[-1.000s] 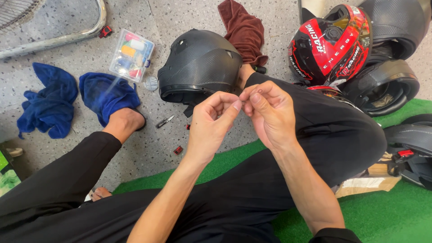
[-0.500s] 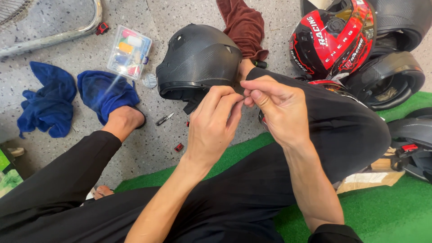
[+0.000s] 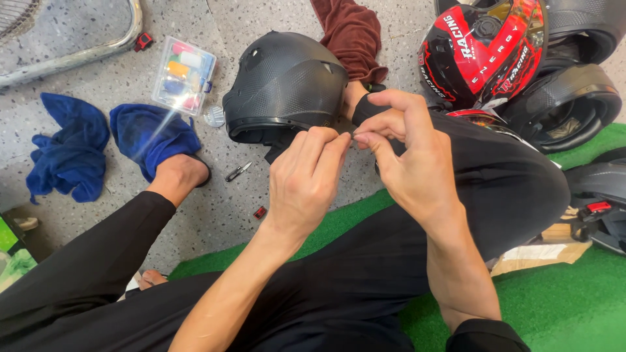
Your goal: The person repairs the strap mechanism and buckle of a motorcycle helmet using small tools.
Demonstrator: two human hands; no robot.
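Observation:
My left hand and my right hand meet above my lap, fingertips pressed together. Between them they pinch a small dark part, too tiny to identify. Just beyond the fingertips a matte black full-face helmet rests on the speckled floor beside my right knee. My legs in black trousers are spread on either side of the hands.
A red and black helmet and other dark helmets crowd the right. On the floor lie a clear compartment box, blue cloths, a maroon cloth, a small metal tool, a red bit. Green mat underneath.
Both hands stay pinched together. The right hand has shifted slightly right and opened its upper fingers a little; the view has tilted slightly.

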